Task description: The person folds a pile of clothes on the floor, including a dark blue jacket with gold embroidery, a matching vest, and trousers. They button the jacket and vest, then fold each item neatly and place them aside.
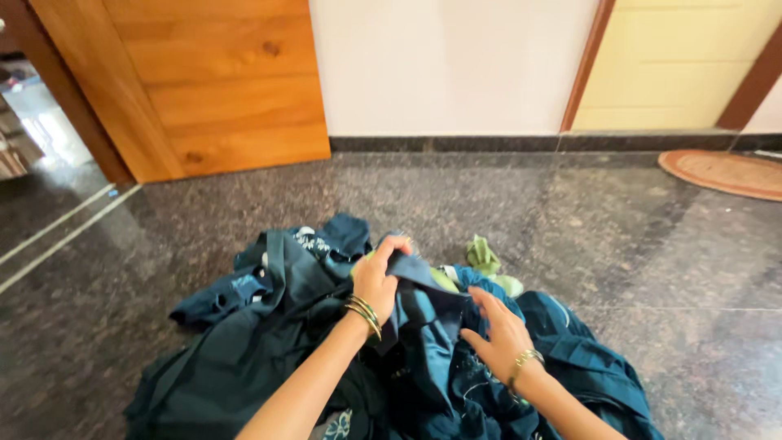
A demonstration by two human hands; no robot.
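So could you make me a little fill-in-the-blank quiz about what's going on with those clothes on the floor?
1. The left hand pinches a fold of the dark ____ cloth.
2. Both wrists wear gold-coloured ____.
3. A small ____ garment peeks out behind the pile.
4. A round mat lies by the ____ door.

Missing words: teal; bangles; green; yellow

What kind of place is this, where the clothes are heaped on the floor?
Most likely a room in a home. A polished dark stone floor meets a wooden door, a woven doormat lies by another doorway, and dark teal clothes are piled on the floor.
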